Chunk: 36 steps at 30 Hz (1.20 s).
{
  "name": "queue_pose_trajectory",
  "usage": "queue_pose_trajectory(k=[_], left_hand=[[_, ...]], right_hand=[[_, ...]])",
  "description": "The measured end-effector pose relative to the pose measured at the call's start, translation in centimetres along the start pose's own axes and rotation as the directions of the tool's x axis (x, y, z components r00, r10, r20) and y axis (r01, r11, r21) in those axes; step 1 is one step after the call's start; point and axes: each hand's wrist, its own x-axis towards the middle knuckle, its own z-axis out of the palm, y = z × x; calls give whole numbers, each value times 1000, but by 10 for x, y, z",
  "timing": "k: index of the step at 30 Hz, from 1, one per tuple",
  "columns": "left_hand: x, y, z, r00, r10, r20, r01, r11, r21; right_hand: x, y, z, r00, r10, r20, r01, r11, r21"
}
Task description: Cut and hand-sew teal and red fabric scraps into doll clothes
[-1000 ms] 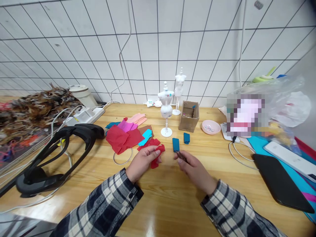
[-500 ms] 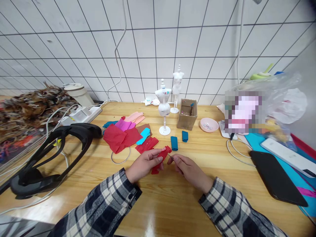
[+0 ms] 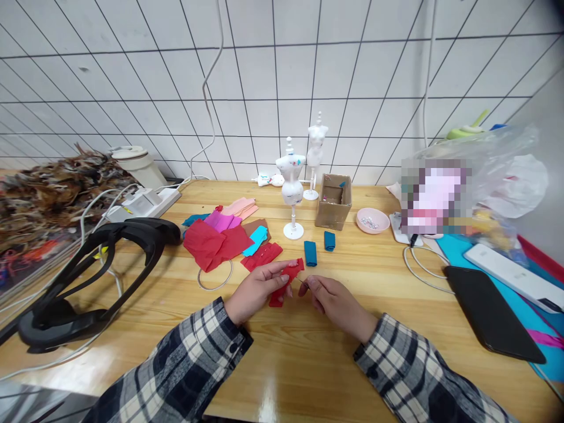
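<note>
My left hand [image 3: 259, 288] pinches a strip of red fabric [image 3: 292, 270] between thumb and fingers above the wooden table. Close by on the right, my right hand [image 3: 333, 299] is closed on a thin needle [image 3: 304, 284], its tip pointing at the red strip. Whether the tip touches the cloth is too small to tell. Beyond the hands lie two folded dark teal fabric pieces [image 3: 311, 254]. A flat red piece [image 3: 262, 257] rests just behind my left hand, beside a heap of coloured cloth [image 3: 207, 244].
Two small white dress forms [image 3: 291, 182] stand near the tiled wall. Right of them are a cardboard box [image 3: 333, 212] and a pink bowl [image 3: 372, 220] of small beads. A black headset frame [image 3: 152, 258] lies left, a black phone [image 3: 489, 311] right. A metal ring [image 3: 215, 288] lies near my left hand.
The red strip has turned slightly in my left hand, and its upper end looks flatter. My right hand stays nearly in place with the needle. The view has shifted a little.
</note>
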Motion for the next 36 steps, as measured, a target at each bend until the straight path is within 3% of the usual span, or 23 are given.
queue_pose_trajectory(k=[6,13,20,25,30,36], left_hand=[[1,-4,5,1000,4,22,-5,1000,13],[3,-3,2,999,1,-42,-7,990,-137],[4,-7,6,997,-7,78,14,996,-87],[4,-7,4,998,16,68,-9,994,-109],[3,-6,9,996,11,94,-10,1000,-10],[4,-7,10,995,11,94,-14,999,35]], right_hand=[[2,2,1,1000,-21,12,21,1000,-14],[1,3,1,999,-32,-10,31,999,-43],[2,2,2,995,-103,-3,102,993,-62],[3,3,2,999,-44,-15,43,998,-34],[3,1,2,991,-132,3,132,990,-53],[4,2,2,990,-142,-6,141,987,-75]])
